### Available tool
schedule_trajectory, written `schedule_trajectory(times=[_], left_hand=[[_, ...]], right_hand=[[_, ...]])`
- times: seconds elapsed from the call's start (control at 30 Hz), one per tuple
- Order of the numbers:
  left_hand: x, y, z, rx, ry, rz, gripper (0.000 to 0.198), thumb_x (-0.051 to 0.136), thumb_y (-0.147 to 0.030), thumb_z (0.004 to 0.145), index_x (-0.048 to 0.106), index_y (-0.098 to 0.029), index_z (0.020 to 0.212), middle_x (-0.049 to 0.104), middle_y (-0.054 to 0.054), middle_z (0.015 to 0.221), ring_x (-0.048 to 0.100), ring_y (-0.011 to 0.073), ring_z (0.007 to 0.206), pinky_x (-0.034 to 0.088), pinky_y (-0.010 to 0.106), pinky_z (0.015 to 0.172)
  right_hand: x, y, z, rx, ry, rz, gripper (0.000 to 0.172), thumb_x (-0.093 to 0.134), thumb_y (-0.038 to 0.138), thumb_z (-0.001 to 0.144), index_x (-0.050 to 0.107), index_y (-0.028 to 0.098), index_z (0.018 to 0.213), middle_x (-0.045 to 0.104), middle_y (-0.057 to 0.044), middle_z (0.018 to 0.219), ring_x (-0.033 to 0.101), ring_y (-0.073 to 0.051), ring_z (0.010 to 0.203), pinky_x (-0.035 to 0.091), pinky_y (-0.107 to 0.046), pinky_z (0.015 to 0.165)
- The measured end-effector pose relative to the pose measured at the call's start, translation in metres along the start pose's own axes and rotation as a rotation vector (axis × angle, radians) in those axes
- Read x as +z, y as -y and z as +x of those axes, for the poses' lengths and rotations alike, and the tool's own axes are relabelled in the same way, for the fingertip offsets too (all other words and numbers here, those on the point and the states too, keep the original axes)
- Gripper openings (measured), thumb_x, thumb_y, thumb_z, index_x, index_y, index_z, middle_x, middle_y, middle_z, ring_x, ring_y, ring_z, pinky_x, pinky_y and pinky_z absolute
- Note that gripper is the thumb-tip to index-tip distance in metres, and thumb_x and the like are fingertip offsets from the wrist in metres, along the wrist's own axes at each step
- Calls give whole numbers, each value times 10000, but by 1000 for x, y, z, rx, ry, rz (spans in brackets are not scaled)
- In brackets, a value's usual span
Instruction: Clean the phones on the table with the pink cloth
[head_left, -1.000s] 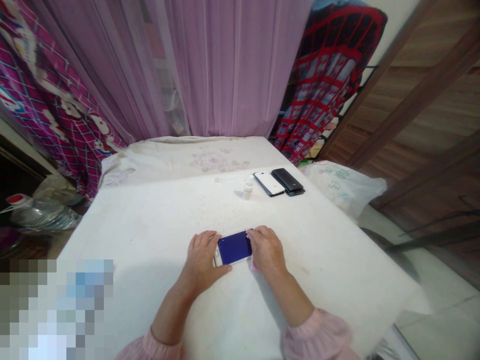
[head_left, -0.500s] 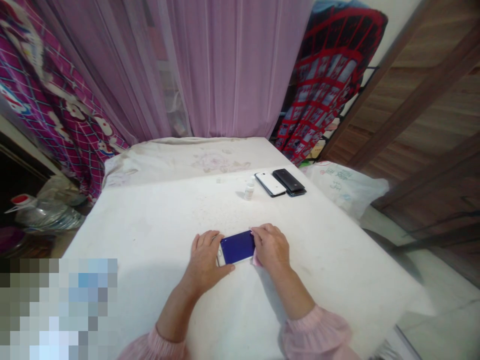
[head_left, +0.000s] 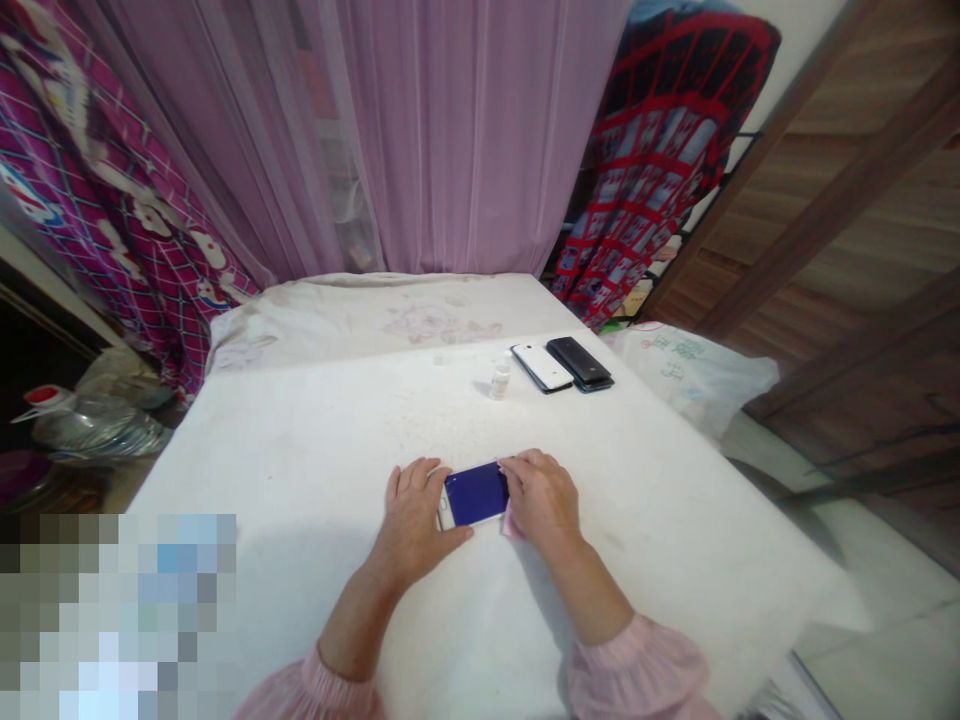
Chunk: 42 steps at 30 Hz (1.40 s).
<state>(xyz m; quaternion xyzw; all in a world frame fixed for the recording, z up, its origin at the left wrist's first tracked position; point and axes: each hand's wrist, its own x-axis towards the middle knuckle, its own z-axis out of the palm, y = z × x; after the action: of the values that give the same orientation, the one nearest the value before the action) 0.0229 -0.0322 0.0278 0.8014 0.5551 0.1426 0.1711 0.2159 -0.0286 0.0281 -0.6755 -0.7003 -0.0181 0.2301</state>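
White tabletop (head_left: 300, 470) against a lilac curtain (head_left: 465, 130), with a small bottle (head_left: 499, 380) and a white phone (head_left: 541, 367) right beside a black phone (head_left: 579, 360) at the far side. Blue-screened smartphone (head_left: 475, 495) lies flat near the front, left hand (head_left: 411, 525) gripping one end, right hand (head_left: 541, 495) pressing a pink cloth (head_left: 513, 524) against the other.

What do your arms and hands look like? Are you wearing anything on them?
The left sleeve and right sleeve are pale pink and puffy, with gathered, ruffled cuffs. The left hand and right hand are bare: no gloves, and no rings or watches that I can see.
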Motion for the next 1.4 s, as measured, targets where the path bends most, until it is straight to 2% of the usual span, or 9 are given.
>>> schedule_trajectory(times=[0.27, 0.47, 0.7, 0.93, 1.4], left_hand=[[-3, -2, 1, -19, 38, 3, 678, 725, -408, 686, 487, -197, 1284, 462, 139, 1406, 337, 329, 1354, 140, 565, 1129], [-1, -1, 0, -14, 43, 20, 677, 721, -405, 694, 482, -196, 1292, 459, 130, 1417, 327, 323, 1363, 136, 562, 1133], [2, 1, -1, 5, 15, 14, 657, 710, -410, 703, 476, -220, 1287, 461, 109, 1414, 329, 316, 1362, 140, 561, 1135], [2, 1, -1, 1, 23, 22, 670, 717, -413, 701, 470, -222, 1294, 454, 108, 1425, 320, 312, 1369, 135, 554, 1141], [0, 0, 0, -7, 44, 15, 657, 687, -457, 722, 461, -236, 1299, 447, 109, 1433, 300, 318, 1385, 131, 562, 1139]], right_hand=[[6, 13, -4, -94, 32, 46, 202, 559, 185, 857, 738, 274, 828, 647, -17, 806, 541, -174, 763, 363, -299, 658], [2, 9, -7, -45, 68, -4, 180, 568, 205, 853, 734, 272, 837, 643, -13, 813, 542, -163, 757, 342, -290, 671], [-3, 15, -6, -7, 147, -115, 247, 507, 205, 894, 717, 298, 988, 626, -22, 842, 515, -158, 701, 306, -292, 639], [-15, 14, -9, -26, 257, -158, 256, 507, 183, 878, 710, 270, 1009, 634, -45, 895, 550, -172, 780, 315, -312, 701], [-19, 17, -5, -55, 297, -179, 281, 509, 162, 854, 691, 264, 1042, 634, -50, 908, 560, -179, 800, 319, -315, 712]])
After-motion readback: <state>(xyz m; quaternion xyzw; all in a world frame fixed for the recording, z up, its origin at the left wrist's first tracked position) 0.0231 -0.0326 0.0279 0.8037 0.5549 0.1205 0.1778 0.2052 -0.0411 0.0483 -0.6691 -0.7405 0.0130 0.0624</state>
